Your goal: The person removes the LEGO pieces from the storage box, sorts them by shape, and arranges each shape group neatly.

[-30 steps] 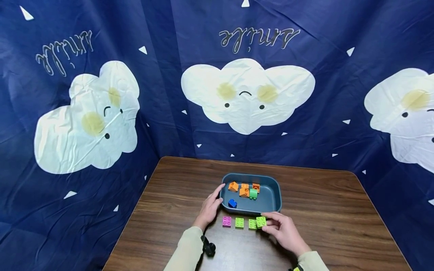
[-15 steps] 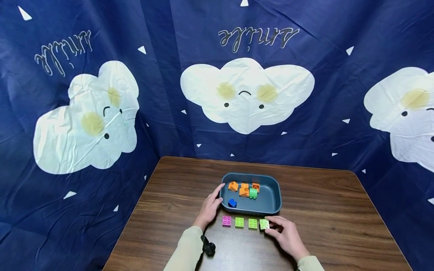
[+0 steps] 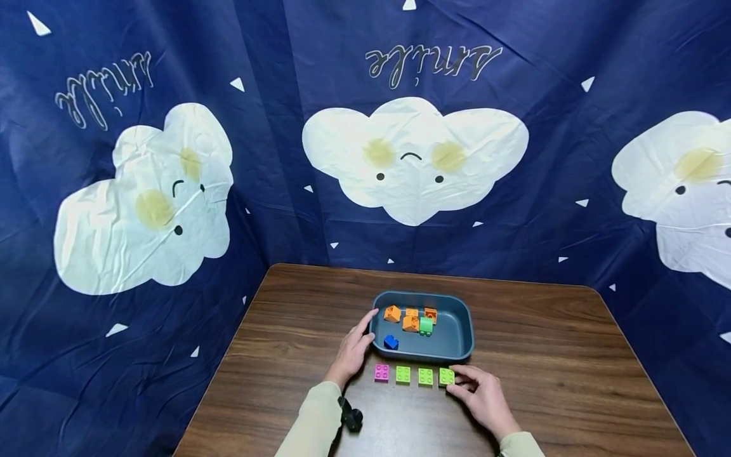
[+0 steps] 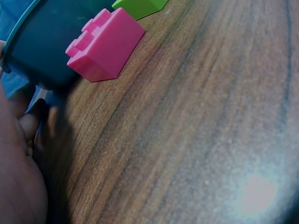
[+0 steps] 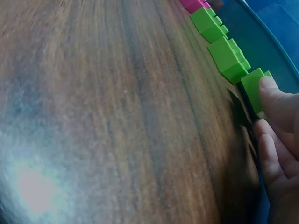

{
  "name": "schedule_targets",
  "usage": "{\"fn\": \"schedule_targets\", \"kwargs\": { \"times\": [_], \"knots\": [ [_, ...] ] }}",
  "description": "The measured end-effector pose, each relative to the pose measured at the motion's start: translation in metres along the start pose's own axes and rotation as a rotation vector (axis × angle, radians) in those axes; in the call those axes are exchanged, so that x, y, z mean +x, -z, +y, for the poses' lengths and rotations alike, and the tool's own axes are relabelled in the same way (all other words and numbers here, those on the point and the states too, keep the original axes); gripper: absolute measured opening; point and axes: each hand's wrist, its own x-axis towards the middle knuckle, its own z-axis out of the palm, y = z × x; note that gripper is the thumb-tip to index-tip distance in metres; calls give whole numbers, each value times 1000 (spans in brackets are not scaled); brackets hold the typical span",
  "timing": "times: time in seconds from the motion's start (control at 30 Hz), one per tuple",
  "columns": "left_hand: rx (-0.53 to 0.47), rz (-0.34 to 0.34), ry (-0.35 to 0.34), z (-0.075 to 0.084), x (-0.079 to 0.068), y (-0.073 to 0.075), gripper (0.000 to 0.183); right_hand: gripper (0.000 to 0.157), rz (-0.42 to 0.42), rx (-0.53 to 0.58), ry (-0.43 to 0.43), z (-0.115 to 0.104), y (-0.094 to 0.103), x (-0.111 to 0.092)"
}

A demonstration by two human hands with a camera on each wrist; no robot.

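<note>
A dark blue-green tray [image 3: 454, 330] lies just below the centre of the head view, on a brown wood-grain surface [image 3: 308, 304], and it holds several toy pieces gathered toward its left and middle. Along its upper left part are four orange pieces [image 3: 392, 313], some of them tilted and lying close together; a green piece [image 3: 426, 326] sits at the lower right of that cluster, and a blue piece [image 3: 391, 342] lies apart in the tray's lower left corner. The right third of its floor shows bare. The left hand [image 3: 350, 353] rests at the tray's left end, its grip apart, with one finger along the left rim and the thumb at the lower left corner. Below the tray's near edge, four square blocks with studs upward form a row: a magenta block [image 3: 381, 372] at the left, then a first lime block [image 3: 403, 375], a second lime block [image 3: 425, 377] and, at the right end, a third lime block [image 3: 447, 377], with small gaps between them. The right hand [image 3: 485, 395] is beside that last one, its grip clamped on it between thumb and fingers. In the right wrist view the held block appears at the right edge, near the tray's wall; in the left wrist view the magenta one stands at the upper left, in front of the tray.
</note>
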Motion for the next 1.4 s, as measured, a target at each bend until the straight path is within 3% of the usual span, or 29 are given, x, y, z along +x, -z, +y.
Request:
{"fn": "schedule_targets", "kwargs": {
  "times": [0.1,0.37,1.4],
  "knots": [
    [5,1,4,-1,0,-1,57,36,13,-6,23,1,-1,0],
    [-7,7,4,-3,-1,-2,58,34,-27,-113,-15,4,1,1],
    [4,4,-18,-2,0,-1,57,36,7,-132,58,15,-3,0]
  ]
}}
